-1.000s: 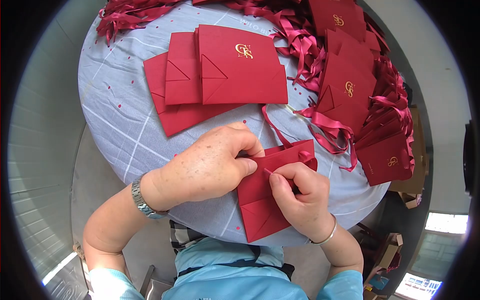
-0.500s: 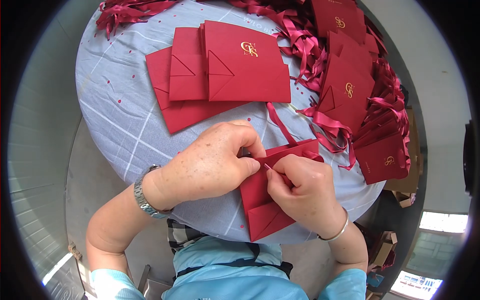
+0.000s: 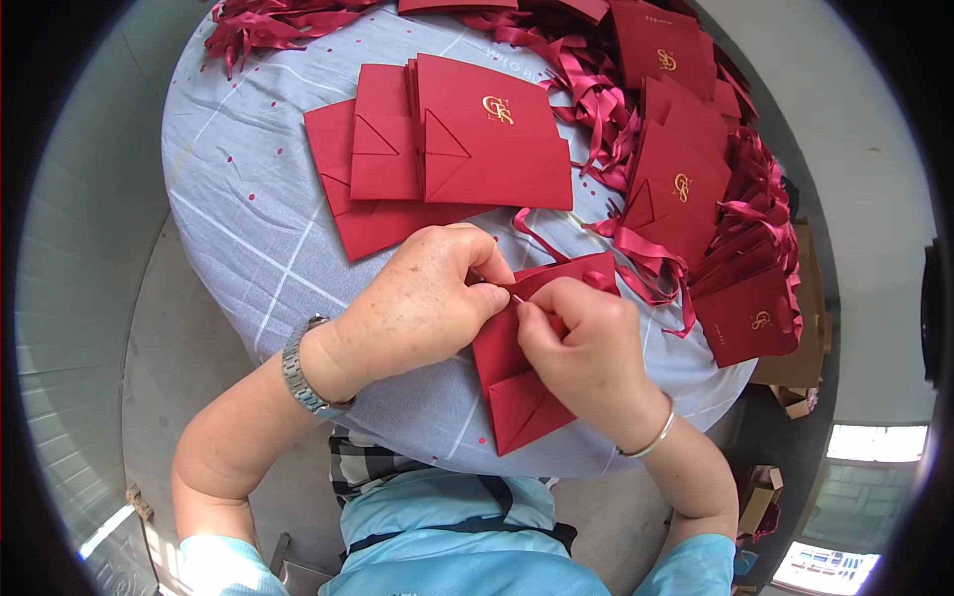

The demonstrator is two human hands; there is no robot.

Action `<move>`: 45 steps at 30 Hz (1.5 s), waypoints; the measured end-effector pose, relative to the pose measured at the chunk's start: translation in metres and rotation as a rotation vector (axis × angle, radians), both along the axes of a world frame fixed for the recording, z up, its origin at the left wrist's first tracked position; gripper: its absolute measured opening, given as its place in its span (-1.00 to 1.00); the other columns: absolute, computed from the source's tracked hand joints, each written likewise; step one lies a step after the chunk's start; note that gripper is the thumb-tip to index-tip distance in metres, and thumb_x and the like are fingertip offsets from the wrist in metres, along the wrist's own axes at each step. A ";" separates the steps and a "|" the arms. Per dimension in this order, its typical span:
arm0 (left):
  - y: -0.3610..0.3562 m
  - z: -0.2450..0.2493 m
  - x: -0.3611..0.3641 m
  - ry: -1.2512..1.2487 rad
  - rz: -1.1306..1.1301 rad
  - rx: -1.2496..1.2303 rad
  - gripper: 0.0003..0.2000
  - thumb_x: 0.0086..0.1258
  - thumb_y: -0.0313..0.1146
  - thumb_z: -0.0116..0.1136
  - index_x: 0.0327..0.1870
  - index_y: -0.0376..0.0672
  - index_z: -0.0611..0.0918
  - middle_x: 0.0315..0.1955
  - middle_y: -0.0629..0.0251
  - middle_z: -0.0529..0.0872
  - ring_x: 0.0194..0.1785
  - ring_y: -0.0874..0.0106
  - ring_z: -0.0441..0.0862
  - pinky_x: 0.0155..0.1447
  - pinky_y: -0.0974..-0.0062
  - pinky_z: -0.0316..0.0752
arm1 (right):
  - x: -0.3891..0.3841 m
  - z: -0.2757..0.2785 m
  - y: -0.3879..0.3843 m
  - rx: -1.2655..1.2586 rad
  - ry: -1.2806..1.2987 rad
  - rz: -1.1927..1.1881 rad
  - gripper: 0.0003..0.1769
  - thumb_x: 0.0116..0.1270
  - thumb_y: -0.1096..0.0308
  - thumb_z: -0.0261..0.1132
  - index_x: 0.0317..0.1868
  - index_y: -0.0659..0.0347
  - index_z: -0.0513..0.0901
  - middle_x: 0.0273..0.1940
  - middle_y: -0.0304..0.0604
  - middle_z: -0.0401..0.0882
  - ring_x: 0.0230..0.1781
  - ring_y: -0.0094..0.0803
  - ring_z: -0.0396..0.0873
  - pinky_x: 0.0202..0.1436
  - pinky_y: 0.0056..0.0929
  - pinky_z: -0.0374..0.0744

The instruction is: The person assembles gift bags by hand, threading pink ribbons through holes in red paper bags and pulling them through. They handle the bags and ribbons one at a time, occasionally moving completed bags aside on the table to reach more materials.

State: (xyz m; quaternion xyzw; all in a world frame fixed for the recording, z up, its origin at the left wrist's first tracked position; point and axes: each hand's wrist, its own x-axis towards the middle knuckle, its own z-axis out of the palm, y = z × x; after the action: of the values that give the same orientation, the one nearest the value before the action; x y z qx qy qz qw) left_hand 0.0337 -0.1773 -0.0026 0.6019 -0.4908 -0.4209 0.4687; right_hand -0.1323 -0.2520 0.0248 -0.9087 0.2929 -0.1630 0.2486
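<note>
A flat red paper gift bag (image 3: 525, 409) lies at the table's near edge, its folded bottom toward me. My left hand (image 3: 422, 303), with a metal watch on its wrist, pinches the bag's top edge between thumb and forefinger. Close beside it, my right hand (image 3: 591, 343) is closed in a pinch on a thin ribbon end at the same edge. Most of that ribbon's end is hidden by the fingers. A loop of dark red ribbon (image 3: 537, 236) rises from the bag's top onto the cloth.
Several flat red bags (image 3: 497, 149) with a gold logo lie stacked beyond my hands. More bags (image 3: 676, 189) with ribbon handles line the right side of the round table. A bundle of ribbons (image 3: 283, 22) sits at the far left. The tablecloth (image 3: 234, 233) is grey-blue with white lines.
Both hands and the bag have shifted slightly away from me. My right hand's fingertips have come closer to my left thumb at the bag's top edge.
</note>
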 end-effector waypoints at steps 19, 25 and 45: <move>0.001 0.003 -0.002 0.144 0.003 0.100 -0.91 0.31 -0.56 0.17 -0.19 -0.32 0.60 -0.37 0.43 0.61 -0.25 0.64 0.51 -0.15 0.64 0.46 | -0.005 0.019 -0.014 -0.191 0.074 0.161 -0.77 0.20 0.33 0.29 -0.55 0.24 0.51 -0.58 0.01 0.55 -0.57 -0.01 0.58 -0.48 -0.13 0.54; 0.001 0.000 -0.004 0.096 -0.019 0.061 -0.90 0.37 -0.52 0.12 -0.18 -0.32 0.60 -0.32 0.43 0.60 -0.19 0.63 0.50 -0.04 0.61 0.46 | -0.020 0.006 -0.005 -0.307 -0.035 0.196 -0.79 0.22 0.41 0.33 -0.51 0.19 0.48 -0.58 -0.09 0.54 -0.56 -0.17 0.59 -0.49 -0.21 0.52; 0.002 -0.002 -0.004 0.028 -0.002 0.004 -0.93 0.29 -0.59 0.16 -0.26 -0.36 0.57 -0.35 0.35 0.60 -0.23 0.59 0.51 -0.10 0.59 0.46 | 0.005 0.018 -0.005 -0.370 0.197 0.149 -0.83 0.16 0.35 0.30 -0.54 0.18 0.55 -0.61 -0.08 0.56 -0.61 -0.11 0.59 -0.55 -0.17 0.53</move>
State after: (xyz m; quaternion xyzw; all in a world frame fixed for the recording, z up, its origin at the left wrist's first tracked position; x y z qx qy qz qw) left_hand 0.0299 -0.1751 -0.0043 0.5965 -0.4840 -0.4304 0.4740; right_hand -0.1273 -0.2574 0.0433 -0.9695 0.2130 -0.1057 0.0589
